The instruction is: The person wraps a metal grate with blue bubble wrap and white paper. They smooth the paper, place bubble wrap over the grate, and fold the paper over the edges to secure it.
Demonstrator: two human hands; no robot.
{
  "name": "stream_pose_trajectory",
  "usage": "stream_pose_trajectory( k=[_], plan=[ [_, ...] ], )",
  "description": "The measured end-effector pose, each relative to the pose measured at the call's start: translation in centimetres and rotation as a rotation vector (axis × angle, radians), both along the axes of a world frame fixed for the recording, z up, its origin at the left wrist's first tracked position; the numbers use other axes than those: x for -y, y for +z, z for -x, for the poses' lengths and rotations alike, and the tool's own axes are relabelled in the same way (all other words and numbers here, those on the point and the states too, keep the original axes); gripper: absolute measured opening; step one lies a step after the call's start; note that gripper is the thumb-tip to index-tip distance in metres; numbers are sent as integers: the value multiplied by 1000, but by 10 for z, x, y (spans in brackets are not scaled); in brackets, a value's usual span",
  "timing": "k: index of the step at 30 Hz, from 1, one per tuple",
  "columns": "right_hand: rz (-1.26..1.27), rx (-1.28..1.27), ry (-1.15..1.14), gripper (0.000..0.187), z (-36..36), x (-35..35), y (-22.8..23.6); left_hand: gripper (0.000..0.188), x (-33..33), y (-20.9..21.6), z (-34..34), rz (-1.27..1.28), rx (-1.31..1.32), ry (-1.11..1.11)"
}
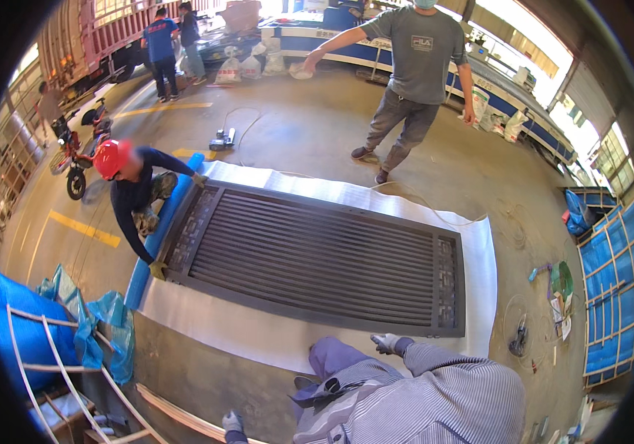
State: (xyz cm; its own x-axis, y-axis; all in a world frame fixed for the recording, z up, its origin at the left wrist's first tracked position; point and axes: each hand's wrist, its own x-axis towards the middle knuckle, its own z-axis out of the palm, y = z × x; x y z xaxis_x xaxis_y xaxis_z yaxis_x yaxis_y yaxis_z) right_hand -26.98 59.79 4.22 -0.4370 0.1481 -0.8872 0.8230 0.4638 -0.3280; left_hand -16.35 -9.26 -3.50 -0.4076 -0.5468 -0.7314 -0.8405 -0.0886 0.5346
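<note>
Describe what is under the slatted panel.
A white sheet lies under the panel, showing past the panel's near, far and right edges. The panel covers the sheet's middle, and anything beneath the sheet is hidden.

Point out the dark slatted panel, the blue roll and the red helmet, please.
Dark slatted panel [318, 258], head view: middle slats.
Blue roll [165, 222], head view: about mid-length.
Red helmet [112, 157], head view: shell.

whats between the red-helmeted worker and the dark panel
In the head view, a blue roll lies between the worker and the panel, running along the panel's left end.
</note>
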Motion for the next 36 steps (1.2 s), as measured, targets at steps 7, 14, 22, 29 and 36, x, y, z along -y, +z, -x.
stream_pose_trajectory(
  k=[7,14,22,29,36],
  plan=[
    [73,83,-152,70,36,87,-5,30,68,17,127,-45,-115,-223],
    [331,-129,-305,67,167,132,-15,46,33,2,145,288,-3,-725],
    [415,-381,-940,43,147,147,-35,52,75,-40,247,213,87,-1313],
    [273,-22,-930,39,24,226,-10,36,95,-35,480,-27,-114,-943],
    [310,-102,-1023,55,18,269,17,37,55,37,510,60,-242,-1110]
  ],
)
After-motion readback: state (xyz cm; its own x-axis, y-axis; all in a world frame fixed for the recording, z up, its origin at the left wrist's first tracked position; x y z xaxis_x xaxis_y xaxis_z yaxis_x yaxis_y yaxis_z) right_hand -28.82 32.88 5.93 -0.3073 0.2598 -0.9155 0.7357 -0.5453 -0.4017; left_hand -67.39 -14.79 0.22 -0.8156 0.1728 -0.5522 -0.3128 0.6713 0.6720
